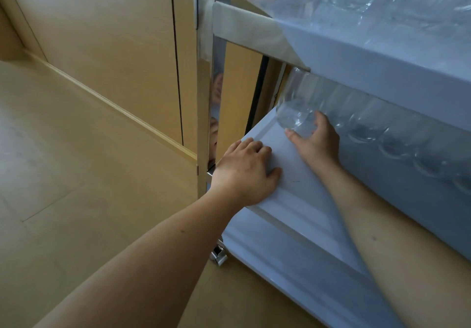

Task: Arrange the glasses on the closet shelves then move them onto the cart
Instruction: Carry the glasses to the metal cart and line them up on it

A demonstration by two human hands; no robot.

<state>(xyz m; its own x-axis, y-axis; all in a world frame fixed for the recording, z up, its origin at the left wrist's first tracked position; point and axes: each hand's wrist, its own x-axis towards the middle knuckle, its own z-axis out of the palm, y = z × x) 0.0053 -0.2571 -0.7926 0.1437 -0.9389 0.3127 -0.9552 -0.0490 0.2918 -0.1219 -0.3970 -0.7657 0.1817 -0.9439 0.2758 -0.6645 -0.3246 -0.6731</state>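
Left hand (246, 172) flat, palm down, fingers spread, arm extended, right hand (314, 139) reaching forward, thumb and fingers curled in a grip

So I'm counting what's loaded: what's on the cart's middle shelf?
A row of clear glasses runs along the middle shelf; the right hand holds the end glass. The top shelf covers the rest.
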